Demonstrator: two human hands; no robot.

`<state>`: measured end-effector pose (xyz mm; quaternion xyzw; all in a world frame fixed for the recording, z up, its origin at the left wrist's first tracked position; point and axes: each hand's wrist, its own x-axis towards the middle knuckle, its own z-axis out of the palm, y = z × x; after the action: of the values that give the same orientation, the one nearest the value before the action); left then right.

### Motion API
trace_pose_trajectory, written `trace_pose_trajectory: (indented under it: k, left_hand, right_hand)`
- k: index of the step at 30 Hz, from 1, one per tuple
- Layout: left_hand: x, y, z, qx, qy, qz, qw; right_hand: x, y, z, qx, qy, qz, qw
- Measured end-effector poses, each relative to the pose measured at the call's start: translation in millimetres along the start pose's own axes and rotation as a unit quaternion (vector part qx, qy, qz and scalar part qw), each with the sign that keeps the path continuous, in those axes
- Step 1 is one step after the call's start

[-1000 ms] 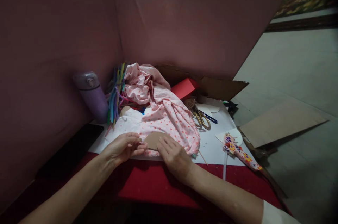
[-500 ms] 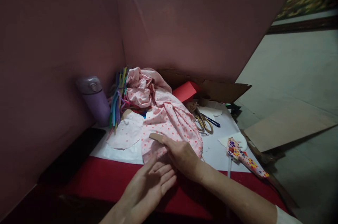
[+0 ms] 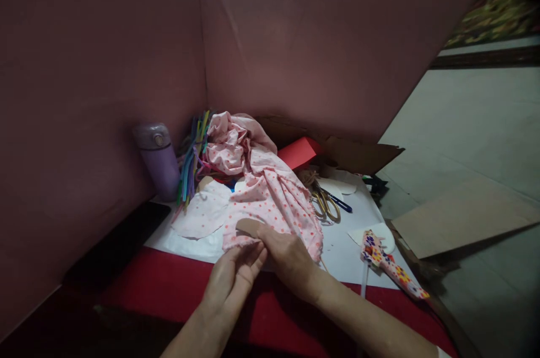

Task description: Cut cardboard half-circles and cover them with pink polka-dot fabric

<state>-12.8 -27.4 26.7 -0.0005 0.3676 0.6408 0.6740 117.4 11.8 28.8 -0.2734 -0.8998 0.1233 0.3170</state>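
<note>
A pink polka-dot cloth lies heaped on a white sheet over a red mat. A small brown cardboard piece rests on the cloth's near edge. My right hand presses its fingers on that cardboard piece and the cloth. My left hand lies just left of it, fingers stretched flat and together, their tips touching the cloth's hem under the cardboard.
A purple bottle and a bundle of coloured pipe cleaners stand at the back left. Gold-handled scissors, a red paper and a floral glue gun lie to the right. Pink panels wall the back and left. A black phone lies left.
My left hand left the cloth's left edge, swung down over the red mat, and now reaches up beside my right hand. The cloth's left part was uncovered, showing a round pale piece.
</note>
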Motion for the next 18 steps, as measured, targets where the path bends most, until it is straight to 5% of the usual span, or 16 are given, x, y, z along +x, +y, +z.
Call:
trace_pose_trajectory:
  k: [5, 12, 18]
  left_hand:
    - [6, -2, 8, 0.072, -0.04, -0.04, 0.996]
    - [-3, -14, 15, 0.038, -0.109, 0.01, 0.993]
    - [3, -19, 23, -0.06, -0.06, -0.031, 0.996]
  right_hand:
    - [1, 0, -5, 0.007, -0.014, 0.028, 0.999]
    - [-5, 5, -2, -0.009, 0.037, -0.004, 0.999]
    - [-11, 1, 8, -0.088, 0.036, -0.056, 0.994]
